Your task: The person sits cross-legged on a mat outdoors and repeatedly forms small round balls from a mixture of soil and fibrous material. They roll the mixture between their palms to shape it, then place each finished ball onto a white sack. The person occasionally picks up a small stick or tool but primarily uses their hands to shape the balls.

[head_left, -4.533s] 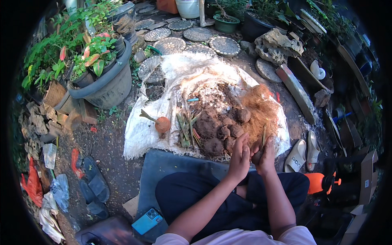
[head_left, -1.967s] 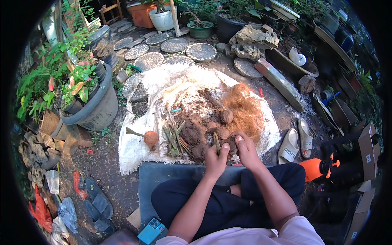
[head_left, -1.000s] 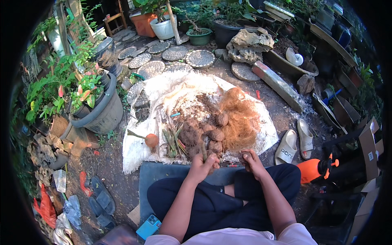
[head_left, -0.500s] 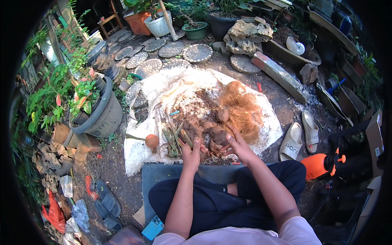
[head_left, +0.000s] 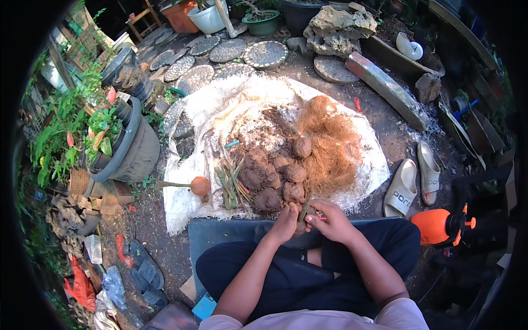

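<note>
My left hand [head_left: 282, 225] and my right hand [head_left: 331, 222] meet above the near edge of a white woven sack [head_left: 363, 181]. Between them stands a short green-brown plant cutting [head_left: 305, 208], gripped by the left fingers, with a brown lump at its lower end. The right fingers close around that lump, which is mostly hidden. Just beyond lie several round soil balls [head_left: 295, 173] and a heap of dark wet soil [head_left: 257, 170]. More green cuttings [head_left: 226, 187] lie left of the heap. Brown coconut fibre [head_left: 330, 148] spreads on the right.
A fibre-wrapped ball [head_left: 200, 186] with a stem rests at the sack's left. Slippers [head_left: 401, 190] and an orange spray bottle [head_left: 432, 226] are on the right. A large plant pot [head_left: 132, 148] stands left; stepping stones [head_left: 265, 54] lie beyond.
Both hands have come together nearer my lap, to the right of where the left one was. The cutting is now upright between them. The view has shifted slightly.
</note>
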Action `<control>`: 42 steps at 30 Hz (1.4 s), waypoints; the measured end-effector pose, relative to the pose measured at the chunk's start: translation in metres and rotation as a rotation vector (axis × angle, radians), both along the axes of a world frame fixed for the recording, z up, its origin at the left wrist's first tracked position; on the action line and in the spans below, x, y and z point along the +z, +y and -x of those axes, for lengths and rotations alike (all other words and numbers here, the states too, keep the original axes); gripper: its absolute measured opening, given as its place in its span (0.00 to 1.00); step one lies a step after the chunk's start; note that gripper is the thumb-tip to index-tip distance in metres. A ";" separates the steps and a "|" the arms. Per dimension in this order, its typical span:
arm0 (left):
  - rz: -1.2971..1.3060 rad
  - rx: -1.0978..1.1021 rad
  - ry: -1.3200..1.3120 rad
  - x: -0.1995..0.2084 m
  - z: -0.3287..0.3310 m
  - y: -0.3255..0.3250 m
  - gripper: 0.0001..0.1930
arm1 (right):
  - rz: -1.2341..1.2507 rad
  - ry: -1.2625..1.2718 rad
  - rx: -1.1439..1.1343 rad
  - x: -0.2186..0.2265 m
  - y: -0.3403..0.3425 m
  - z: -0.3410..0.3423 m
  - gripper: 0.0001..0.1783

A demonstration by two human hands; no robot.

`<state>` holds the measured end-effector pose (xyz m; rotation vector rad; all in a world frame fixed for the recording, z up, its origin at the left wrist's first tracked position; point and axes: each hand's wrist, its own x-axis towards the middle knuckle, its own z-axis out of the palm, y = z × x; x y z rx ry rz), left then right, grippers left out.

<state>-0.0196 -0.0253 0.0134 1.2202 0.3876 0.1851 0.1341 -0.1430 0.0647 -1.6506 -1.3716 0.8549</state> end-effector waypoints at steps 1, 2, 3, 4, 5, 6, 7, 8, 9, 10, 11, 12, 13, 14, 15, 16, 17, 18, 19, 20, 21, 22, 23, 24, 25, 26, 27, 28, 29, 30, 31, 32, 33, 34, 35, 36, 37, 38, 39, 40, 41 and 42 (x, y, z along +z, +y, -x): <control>0.025 0.044 0.032 -0.003 -0.001 -0.001 0.48 | -0.029 -0.005 -0.011 -0.003 0.001 -0.001 0.20; 0.047 0.085 0.066 -0.005 -0.003 -0.002 0.48 | -0.037 -0.018 -0.063 -0.007 0.005 -0.001 0.19; 0.055 0.123 0.110 -0.006 -0.003 -0.002 0.47 | -0.078 -0.035 -0.113 -0.011 0.009 -0.001 0.17; 0.089 0.166 0.127 -0.007 -0.004 -0.001 0.46 | -0.117 -0.052 -0.163 -0.015 0.013 -0.001 0.16; 0.109 0.209 0.148 -0.007 -0.005 0.001 0.44 | -0.107 -0.023 -0.240 -0.020 0.016 -0.001 0.16; 0.129 0.252 0.165 -0.007 -0.007 0.003 0.43 | -0.097 0.004 -0.312 -0.025 0.019 -0.003 0.15; 0.199 0.296 0.152 -0.007 -0.008 0.006 0.41 | -0.087 0.027 -0.383 -0.029 0.021 -0.006 0.15; 0.269 0.343 0.139 -0.006 -0.007 0.010 0.38 | 0.008 0.126 -0.405 -0.033 0.023 -0.010 0.14; 0.321 0.397 0.104 -0.004 -0.006 0.014 0.36 | -0.046 0.129 -0.392 -0.035 0.021 -0.013 0.14; 0.322 0.459 0.066 -0.004 -0.007 0.015 0.30 | -0.060 0.142 -0.392 -0.036 0.020 -0.015 0.13; 0.343 0.467 0.066 -0.003 -0.008 0.016 0.29 | -0.063 0.155 -0.397 -0.036 0.019 -0.016 0.13; 0.355 0.491 0.072 -0.003 -0.008 0.016 0.27 | -0.078 0.155 -0.366 -0.036 0.018 -0.016 0.13; 0.367 0.514 0.079 -0.002 -0.009 0.016 0.26 | -0.080 0.156 -0.341 -0.034 0.018 -0.015 0.13; 0.391 0.516 0.082 -0.002 -0.009 0.015 0.23 | -0.076 0.155 -0.318 -0.033 0.017 -0.013 0.12; 0.355 0.489 0.096 -0.002 -0.009 0.014 0.22 | -0.092 0.168 -0.319 -0.031 0.017 -0.010 0.12; 0.326 0.478 0.116 -0.001 -0.010 0.013 0.21 | -0.102 0.179 -0.321 -0.028 0.018 -0.007 0.12; 0.292 0.464 0.119 -0.001 -0.010 0.012 0.20 | -0.104 0.185 -0.319 -0.026 0.018 -0.004 0.12; 0.281 0.471 0.153 -0.001 -0.010 0.012 0.19 | -0.125 0.182 -0.310 -0.024 0.019 -0.003 0.11; 0.264 0.474 0.171 0.000 -0.009 0.012 0.19 | -0.136 0.174 -0.298 -0.023 0.019 -0.002 0.11; 0.249 0.478 0.188 0.000 -0.009 0.012 0.18 | -0.146 0.165 -0.285 -0.021 0.018 -0.001 0.11; 0.246 0.483 0.168 0.000 -0.009 0.012 0.18 | -0.127 0.159 -0.274 -0.020 0.018 -0.001 0.11; 0.243 0.488 0.149 0.000 -0.009 0.013 0.18 | -0.108 0.154 -0.262 -0.020 0.017 -0.001 0.11; 0.245 0.500 0.121 0.000 -0.008 0.014 0.17 | -0.089 0.148 -0.249 -0.020 0.016 -0.001 0.11; 0.238 0.510 0.139 0.000 -0.009 0.014 0.17 | -0.094 0.123 -0.240 -0.021 0.016 -0.002 0.11; 0.235 0.527 0.148 -0.001 -0.009 0.014 0.17 | -0.098 0.098 -0.229 -0.022 0.016 -0.002 0.12; 0.239 0.544 0.144 -0.002 -0.009 0.014 0.17 | -0.101 0.062 -0.219 -0.024 0.016 -0.002 0.12; 0.209 0.537 0.184 -0.003 -0.009 0.014 0.18 | -0.103 0.053 -0.210 -0.026 0.016 -0.002 0.12; 0.184 0.530 0.210 -0.004 -0.008 0.015 0.18 | -0.102 0.034 -0.201 -0.028 0.016 -0.002 0.12; 0.160 0.524 0.235 -0.005 -0.008 0.015 0.18 | -0.069 0.001 -0.191 -0.030 0.017 -0.001 0.13; 0.139 0.518 0.246 -0.005 -0.008 0.015 0.18 | -0.115 0.006 -0.187 -0.031 0.016 -0.001 0.13; 0.118 0.512 0.257 -0.006 -0.008 0.015 0.18 | -0.129 -0.003 -0.183 -0.033 0.016 0.000 0.12; 0.096 0.506 0.276 -0.006 -0.007 0.015 0.18 | -0.116 -0.022 -0.180 -0.033 0.016 0.000 0.12; 0.086 0.506 0.286 -0.006 -0.008 0.015 0.18 | -0.148 0.008 -0.198 -0.034 0.016 0.001 0.11; 0.077 0.506 0.303 -0.006 -0.008 0.015 0.18 | -0.153 0.027 -0.217 -0.034 0.016 0.003 0.11; 0.067 0.506 0.320 -0.005 -0.007 0.015 0.18 | -0.153 0.040 -0.236 -0.034 0.017 0.005 0.10; 0.066 0.533 0.287 -0.004 -0.008 0.014 0.18 | -0.175 0.040 -0.250 -0.035 0.018 0.006 0.10; 0.065 0.559 0.254 -0.004 -0.009 0.012 0.17 | -0.193 0.035 -0.264 -0.035 0.019 0.007 0.11; 0.064 0.584 0.220 -0.003 -0.010 0.011 0.17 | -0.213 0.027 -0.279 -0.036 0.020 0.008 0.12; 0.051 0.604 0.231 -0.002 -0.011 0.011 0.16 | -0.184 0.062 -0.303 -0.037 0.021 0.009 0.14; 0.038 0.625 0.241 -0.001 -0.011 0.011 0.16 | -0.158 0.094 -0.327 -0.038 0.022 0.009 0.15; 0.028 0.646 0.232 -0.001 -0.012 0.010 0.15 | -0.129 0.137 -0.351 -0.039 0.022 0.010 0.17; -0.048 0.659 0.258 0.000 -0.011 0.011 0.15 | -0.104 0.162 -0.346 -0.041 0.023 0.009 0.17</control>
